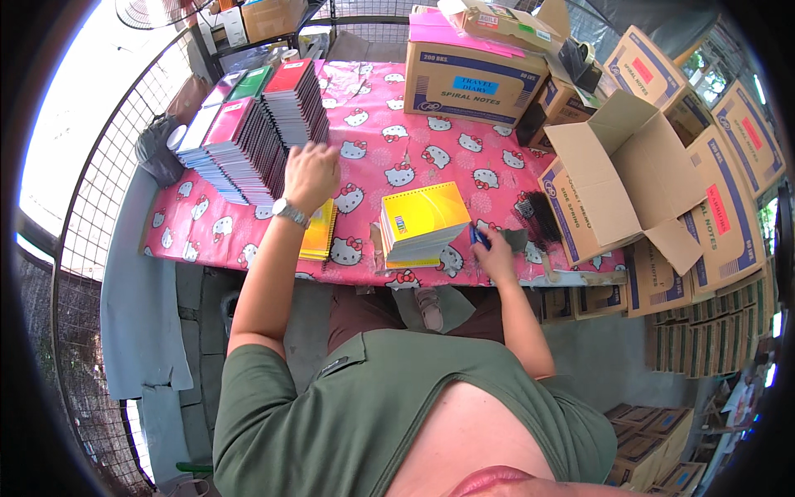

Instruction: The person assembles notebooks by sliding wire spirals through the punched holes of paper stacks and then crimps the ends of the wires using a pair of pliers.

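Note:
My left hand [313, 176], with a watch at the wrist, is over the table beside the tall stacks of red spiral notebooks [291, 99]. Its fingers bend away from me and their tips are hidden, so I cannot tell whether they grip anything. Just below that wrist lies a smaller yellow spiral notebook stack [318, 236], partly covered by my forearm. A taller stack of yellow spiral notebooks [426, 214] stands in front of me. To its right, my right hand [497, 257] is closed on a small blue object [479, 237], too covered to name.
A pink patterned cloth [364, 153] covers the table. A black bristle brush [538, 217] lies near the right edge, by an open carton [592, 186]. Closed cartons [472, 83] stand at the back and right. A dark bag [157, 149] hangs at the left by wire mesh.

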`<state>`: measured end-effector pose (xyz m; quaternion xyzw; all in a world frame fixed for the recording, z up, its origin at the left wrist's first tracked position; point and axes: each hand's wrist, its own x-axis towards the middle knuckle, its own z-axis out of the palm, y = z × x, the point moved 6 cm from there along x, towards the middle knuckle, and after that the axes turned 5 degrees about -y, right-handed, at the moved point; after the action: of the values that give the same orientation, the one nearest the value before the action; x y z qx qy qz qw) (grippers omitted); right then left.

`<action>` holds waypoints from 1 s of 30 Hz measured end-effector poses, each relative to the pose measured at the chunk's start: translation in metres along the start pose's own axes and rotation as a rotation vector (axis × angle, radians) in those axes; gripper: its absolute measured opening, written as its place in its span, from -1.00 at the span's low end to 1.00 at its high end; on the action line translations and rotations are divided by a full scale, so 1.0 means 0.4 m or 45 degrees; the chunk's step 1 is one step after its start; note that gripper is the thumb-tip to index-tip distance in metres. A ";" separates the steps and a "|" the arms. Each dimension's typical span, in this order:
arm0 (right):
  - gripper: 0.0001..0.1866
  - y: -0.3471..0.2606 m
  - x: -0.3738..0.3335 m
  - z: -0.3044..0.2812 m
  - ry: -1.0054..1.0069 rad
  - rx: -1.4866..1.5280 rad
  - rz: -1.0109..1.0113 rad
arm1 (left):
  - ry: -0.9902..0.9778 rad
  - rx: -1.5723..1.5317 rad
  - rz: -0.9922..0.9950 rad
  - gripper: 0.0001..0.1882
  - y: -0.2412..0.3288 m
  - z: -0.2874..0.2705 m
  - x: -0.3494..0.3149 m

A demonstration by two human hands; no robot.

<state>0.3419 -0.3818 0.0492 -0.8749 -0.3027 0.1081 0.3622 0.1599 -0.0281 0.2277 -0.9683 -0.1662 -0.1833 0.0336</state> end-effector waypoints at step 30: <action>-0.51 -0.297 0.061 -0.068 -0.345 0.408 -0.340 | -1.387 -1.300 -0.031 -0.62 0.274 0.165 0.108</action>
<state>0.3187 -0.3163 0.1524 -0.7360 -0.4405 0.2222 0.4635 0.2570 -0.1096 0.1815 -0.8154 -0.0643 0.2676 -0.5093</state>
